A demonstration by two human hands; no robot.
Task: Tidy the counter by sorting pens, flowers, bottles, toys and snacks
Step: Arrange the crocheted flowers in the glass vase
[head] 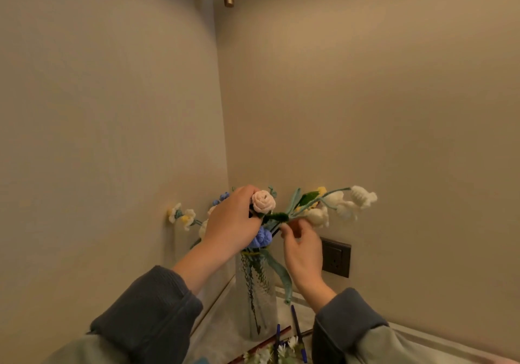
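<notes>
I judge the flower part of the sort nearly done. The vase [257, 301] stands on the counter [222, 332] in the corner, and most of the flowers are in it: a blue bloom [261, 237] at the mouth, a small white-and-yellow sprig [181, 214] leaning left, and stems showing through the glass. What I see now is arranging rather than fetching.

At least 2 pens [297, 325] lie or lean just in front of the vase near the bottom edge, beside some small white blossoms [281, 351], so I count pens as not yet sorted. I cannot see any bottles, toys or snacks from here, so I cannot say how those stand.

Both arms are raised over the vase, forearms angled in towards each other. My view of the left hand [230, 223] is its back. Its fingers curl over the top of the bunch and close on the rose [263, 201] just behind its head, the thumb hidden. The right hand [302, 248] is turned palm towards the wall, with thumb and fingertips pinching the stem of the white spray [346, 202] where it leaves the bunch and the other fingers loosely fanned. The spray reaches out to the right above a socket [336, 256].
</notes>
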